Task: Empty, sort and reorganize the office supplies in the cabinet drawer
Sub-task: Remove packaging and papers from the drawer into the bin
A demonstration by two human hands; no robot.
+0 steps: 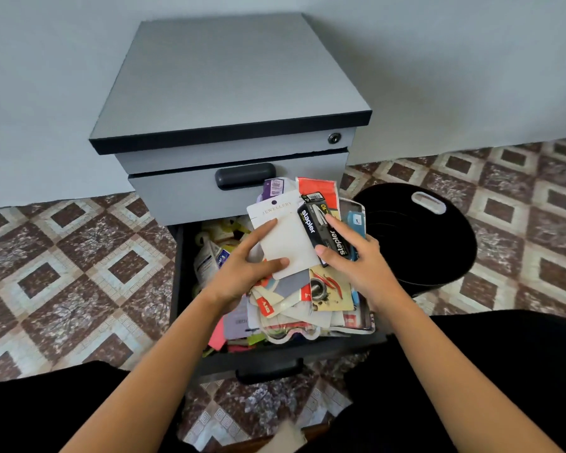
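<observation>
The grey cabinet (232, 89) has its bottom drawer (268, 361) pulled out, crammed with cards, packets and paper. Above it I hold a stack of items. My left hand (245, 273) grips the stack from the left, thumb across a white pouch (288, 243) marked JEWELLERY. My right hand (353, 259) grips the right side, fingers on a black stapler box (321, 233). A red packet (317, 188) and a purple barcode card (275, 186) stick out behind the stack.
A black round bin (438, 243) with a white handle slot stands on the patterned tile floor right of the drawer. The closed middle drawer with its dark handle (244, 176) is just behind the stack. My dark-clothed knees flank the drawer front.
</observation>
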